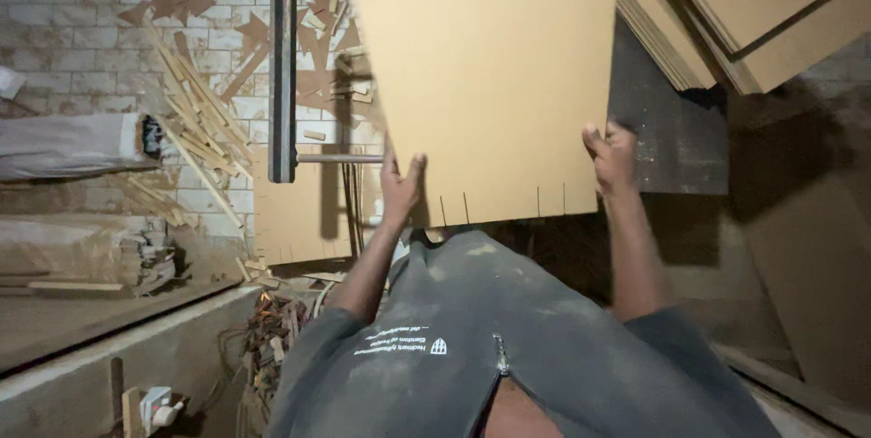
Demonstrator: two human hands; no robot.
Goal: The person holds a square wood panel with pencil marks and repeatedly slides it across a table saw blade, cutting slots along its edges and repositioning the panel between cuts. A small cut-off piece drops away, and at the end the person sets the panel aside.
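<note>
Two bare hands held one tan board point(494, 84) upright in front of the person; all places below are given relative to that board.

Far left of the board: a grey brick wall point(63, 30), with a pale wrapped bundle point(68, 143) lying across it. Nearer the board, a heap of thin wood strips point(195, 121) leaned on the wall. Just left of the board's edge stood a dark metal post point(283, 66), with a crossbar running toward the board. Below and left of it, a tangle of scrap offcuts point(272, 320) lay by a concrete ledge point(136, 356).

At the board's lower left corner, the left hand point(399, 189) was closed on the edge, thumb on the near face, fingers hidden behind. Short slots were cut along the board's bottom edge. At the lower right edge, the right hand point(612, 157) gripped likewise; it was motion-blurred, fingers hard to make out.

Above and right of the board: stacked tan sheets point(762, 12), cut off by the frame. Below those, a dark area, contents not legible. The board hid whatever stood directly behind it.
</note>
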